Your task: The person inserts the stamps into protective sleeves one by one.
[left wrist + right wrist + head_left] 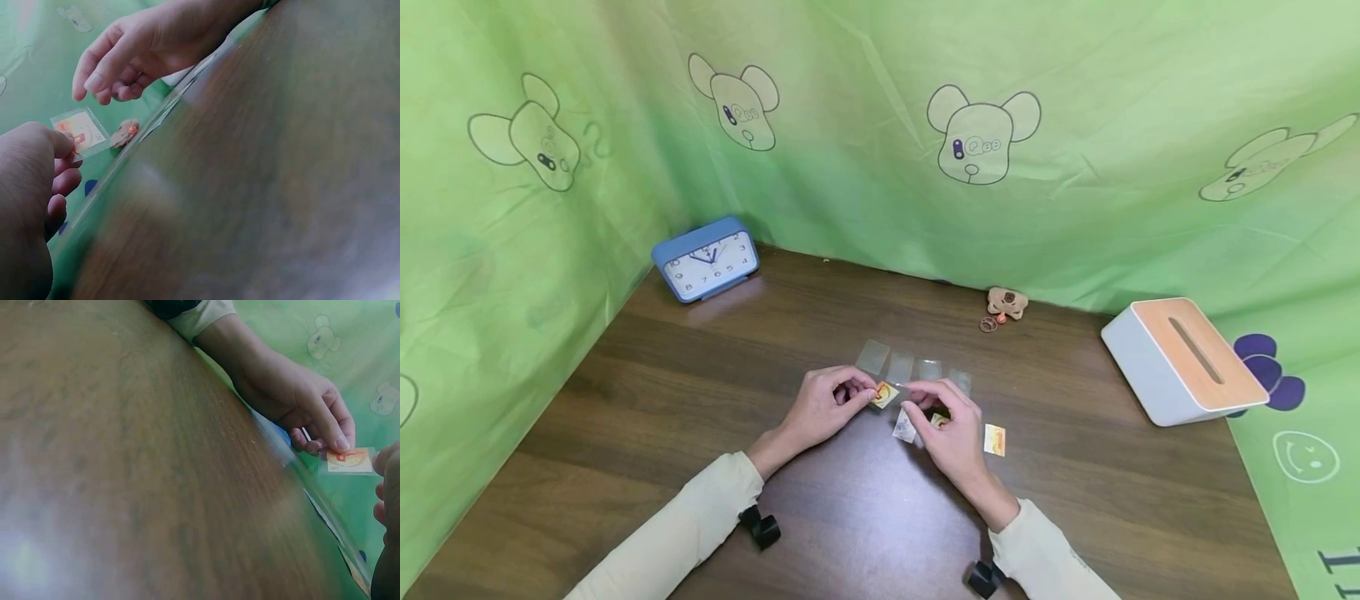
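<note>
My left hand (822, 406) pinches a small yellow-and-orange stamp in a clear plastic sleeve (886, 394) between thumb and fingers, above the table. In the left wrist view, the printed stamp (87, 130) shows through the sleeve. Close to the sleeve's other side hovers my right hand (953, 429), its fingers loosely bent with nothing visible between them. A grey-and-white stamp (904, 427) lies partly under the right hand, and another yellow stamp (939, 421) shows between its fingers, lower down. To the right of that hand lies an orange-and-yellow stamp (995, 440).
Several clear sleeves (873, 357) lie in a row beyond the hands. A blue clock (707, 260) stands back left. At the back are a brown bear-shaped trinket (1006, 303) and a ring (988, 324). A tissue box (1183, 362) stands right; green curtain (865, 167) surrounds the table.
</note>
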`<state>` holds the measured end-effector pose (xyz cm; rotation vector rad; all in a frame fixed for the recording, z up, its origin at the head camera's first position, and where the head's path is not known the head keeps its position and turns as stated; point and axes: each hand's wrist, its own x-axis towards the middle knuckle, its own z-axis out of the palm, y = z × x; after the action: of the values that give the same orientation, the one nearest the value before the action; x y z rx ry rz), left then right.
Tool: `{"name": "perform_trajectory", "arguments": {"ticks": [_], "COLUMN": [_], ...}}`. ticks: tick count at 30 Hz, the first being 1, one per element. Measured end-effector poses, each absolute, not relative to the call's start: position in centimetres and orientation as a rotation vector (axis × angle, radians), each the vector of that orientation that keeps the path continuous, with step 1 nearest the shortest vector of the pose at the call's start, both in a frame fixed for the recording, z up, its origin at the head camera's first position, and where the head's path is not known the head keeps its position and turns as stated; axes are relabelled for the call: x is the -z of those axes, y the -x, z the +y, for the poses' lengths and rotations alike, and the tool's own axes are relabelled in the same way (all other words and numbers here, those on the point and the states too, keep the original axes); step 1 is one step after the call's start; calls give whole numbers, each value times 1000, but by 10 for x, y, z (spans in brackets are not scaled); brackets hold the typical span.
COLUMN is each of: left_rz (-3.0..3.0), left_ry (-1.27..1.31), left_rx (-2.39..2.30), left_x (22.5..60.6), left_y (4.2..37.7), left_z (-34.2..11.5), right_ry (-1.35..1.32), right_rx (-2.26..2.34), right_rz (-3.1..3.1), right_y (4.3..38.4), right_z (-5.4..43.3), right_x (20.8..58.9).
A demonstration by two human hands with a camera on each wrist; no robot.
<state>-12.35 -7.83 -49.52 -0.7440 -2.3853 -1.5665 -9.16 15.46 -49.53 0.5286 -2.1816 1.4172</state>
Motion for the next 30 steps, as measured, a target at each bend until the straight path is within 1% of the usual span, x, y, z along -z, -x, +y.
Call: {"name": "perform_trajectory", "arguments": {"ticks": [8,19,30], "left_rz": [-2370,-2396,-2418], "left_ry": [639,380,225], "left_rx": [1559,1530,1476], "left_x": [494,489,490], "left_y": [130,151,167], "left_z": [-86,-105,-122], "right_ry": [-551,-534,-584], "right_rx": [-1375,-1169,-1016], "right_rz": [-2185,-2351,-2473], "right_y": [90,85,83], "right_z": [163,180,185], "right_x": [497,499,499]}}
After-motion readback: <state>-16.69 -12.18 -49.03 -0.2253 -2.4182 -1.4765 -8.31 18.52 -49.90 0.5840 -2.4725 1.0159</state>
